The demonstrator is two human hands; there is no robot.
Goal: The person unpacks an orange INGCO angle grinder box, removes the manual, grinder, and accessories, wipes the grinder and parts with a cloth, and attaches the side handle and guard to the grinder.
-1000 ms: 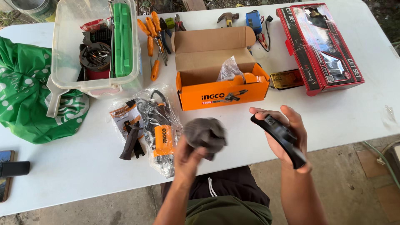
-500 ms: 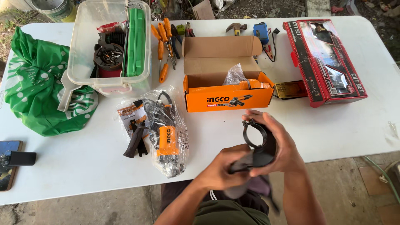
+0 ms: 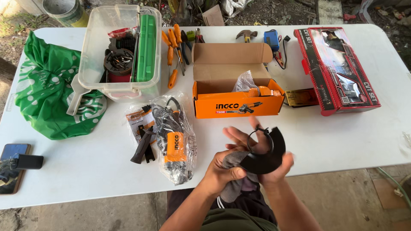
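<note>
- My right hand (image 3: 274, 164) lies open, palm up, with the black guard (image 3: 266, 150) resting across its fingers; the guard is a half-round shell with a ring clamp.
- My left hand (image 3: 224, 169) is closed on a grey cloth (image 3: 234, 185), pressed against the guard's lower edge.
- I take the orange box (image 3: 238, 95) as landmark: the guard sits just in front of it, at the white table (image 3: 338, 141) edge nearest me.
- Left of the box lies a bagged tool (image 3: 173, 139), with a black handle (image 3: 142, 145) beside it.
- Right of the box stands a red case (image 3: 336, 68).
- Further left of the box I see a clear bin (image 3: 122, 51) and a green bag (image 3: 51, 92).
</note>
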